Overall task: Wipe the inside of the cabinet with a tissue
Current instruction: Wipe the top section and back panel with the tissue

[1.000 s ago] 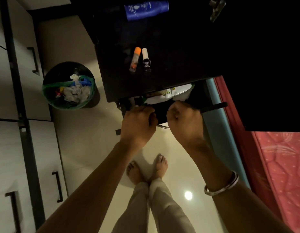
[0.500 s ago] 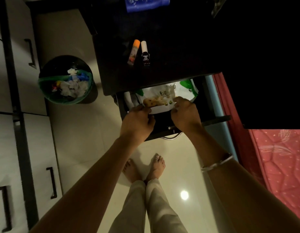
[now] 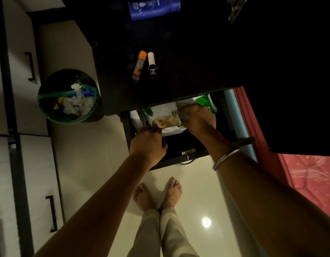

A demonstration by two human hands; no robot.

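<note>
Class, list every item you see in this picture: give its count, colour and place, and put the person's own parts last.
wipes pack: 1, white and green, in the open drawer
drawer: 1, black, pulled out of the cabinet
cabinet: 1, black, top centre
lip balm stick: 1, orange, on the cabinet
nail polish bottle: 1, dark, white cap, beside the stick
blue tube: 1, on the cabinet's far edge
bin: 1, black, green liner, floor left
bangle: 1, silver, right wrist
left hand: pinches pack's near edge
right hand: grips pack

Wipes pack [image 3: 167,117] crowding open drawer [image 3: 179,145]
</note>
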